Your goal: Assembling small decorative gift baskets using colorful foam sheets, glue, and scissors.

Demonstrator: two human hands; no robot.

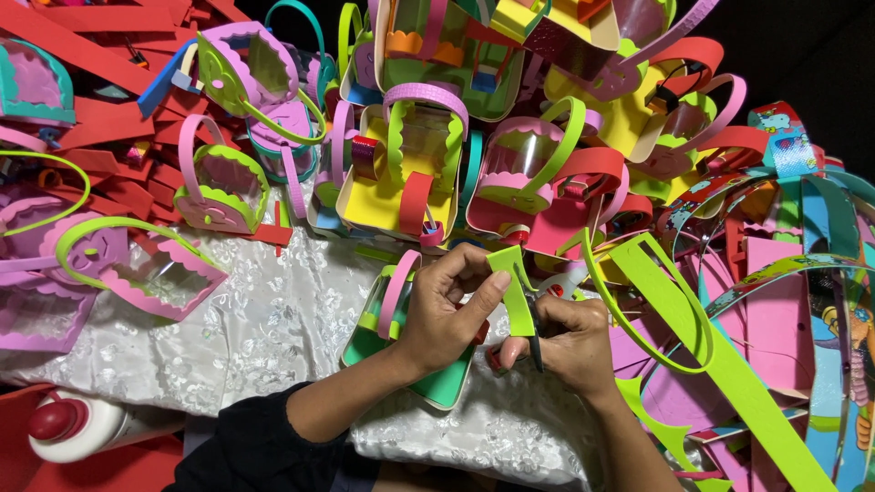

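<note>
White cloth (273, 319): patterned work surface, landmark for all below. Foam basket heap (474, 118): stacked along the cloth's far edge. Green basket (437, 383): on the cloth's near part, under the left wrist. Left hand (447, 314): over the cloth, pinching a lime strip (518, 296) upright, seemingly steadied for cutting. Right hand (570, 342): beside it, closed on scissors (533, 342) at the strip. Glue bottle (68, 424): off the cloth's near-left corner.

left hand (447, 314) pinches green foam strip (515, 292) | right hand (570, 342) grips scissors (533, 342)
</note>
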